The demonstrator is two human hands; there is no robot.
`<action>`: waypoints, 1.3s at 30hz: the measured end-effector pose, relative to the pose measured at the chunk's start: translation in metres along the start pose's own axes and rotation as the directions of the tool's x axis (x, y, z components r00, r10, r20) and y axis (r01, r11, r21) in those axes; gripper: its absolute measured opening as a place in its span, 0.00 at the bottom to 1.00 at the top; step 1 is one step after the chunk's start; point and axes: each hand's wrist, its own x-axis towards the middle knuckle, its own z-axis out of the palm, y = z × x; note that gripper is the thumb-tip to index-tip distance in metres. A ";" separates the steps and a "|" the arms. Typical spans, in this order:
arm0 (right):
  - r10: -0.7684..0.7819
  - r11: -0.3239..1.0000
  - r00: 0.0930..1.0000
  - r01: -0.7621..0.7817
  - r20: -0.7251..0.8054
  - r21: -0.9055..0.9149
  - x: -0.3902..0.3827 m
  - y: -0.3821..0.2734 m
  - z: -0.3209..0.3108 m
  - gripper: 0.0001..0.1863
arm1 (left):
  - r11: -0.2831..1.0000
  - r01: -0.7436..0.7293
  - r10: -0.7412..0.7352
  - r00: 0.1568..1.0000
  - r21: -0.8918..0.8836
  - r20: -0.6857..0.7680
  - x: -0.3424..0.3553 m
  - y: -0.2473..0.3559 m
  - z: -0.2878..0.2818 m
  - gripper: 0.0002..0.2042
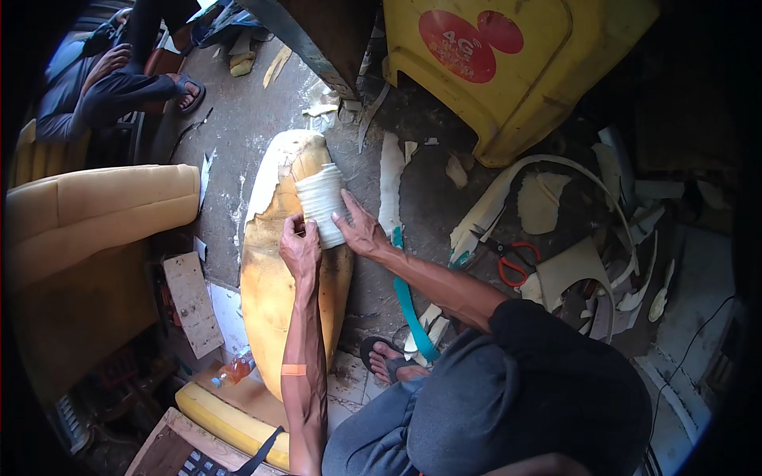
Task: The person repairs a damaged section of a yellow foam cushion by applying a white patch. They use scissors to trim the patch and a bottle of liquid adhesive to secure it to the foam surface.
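Observation:
A long yellow foam seat pad (266,262) stretches away from me, its far end partly covered by a paler layer (274,174) with a ragged edge. On its upper part rests a pale ribbed piece (319,194); whether it is a roll or a flat sheet, I cannot tell. My left hand (301,250) is closed in a pinch by the piece's lower left edge, and what lies between the fingertips is hidden. Along the right side of that piece my right hand (363,228) grips it, thumb on top and fingers against the edge.
Red-handled scissors (517,266) lie to the right among foam offcuts (544,202) and a teal strip (411,313). A yellow plastic panel (524,71) stands at the far right. Leftward are a tan cushion (111,206), a board (192,305), a bottle (236,370) and another seated person (119,87).

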 end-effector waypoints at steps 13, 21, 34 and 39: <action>0.091 0.990 0.992 -0.099 0.082 0.104 0.019 0.010 0.001 0.41 | 0.995 0.062 -0.068 0.995 -0.082 -0.075 0.002 -0.014 0.002 0.13; 0.013 0.974 0.999 -0.023 0.045 0.226 0.023 0.018 0.008 0.42 | 0.996 -0.031 0.043 0.987 0.082 -0.153 -0.003 -0.025 0.004 0.15; -0.026 0.999 0.992 0.031 -0.122 0.040 -0.033 0.006 -0.033 0.36 | 0.915 -0.154 0.123 0.987 -0.372 -0.106 -0.021 -0.018 -0.061 0.07; 0.032 0.999 0.998 -0.034 -0.057 -0.031 -0.084 0.017 -0.055 0.30 | 0.998 -0.009 0.006 0.999 -0.058 -0.053 -0.030 -0.014 -0.035 0.23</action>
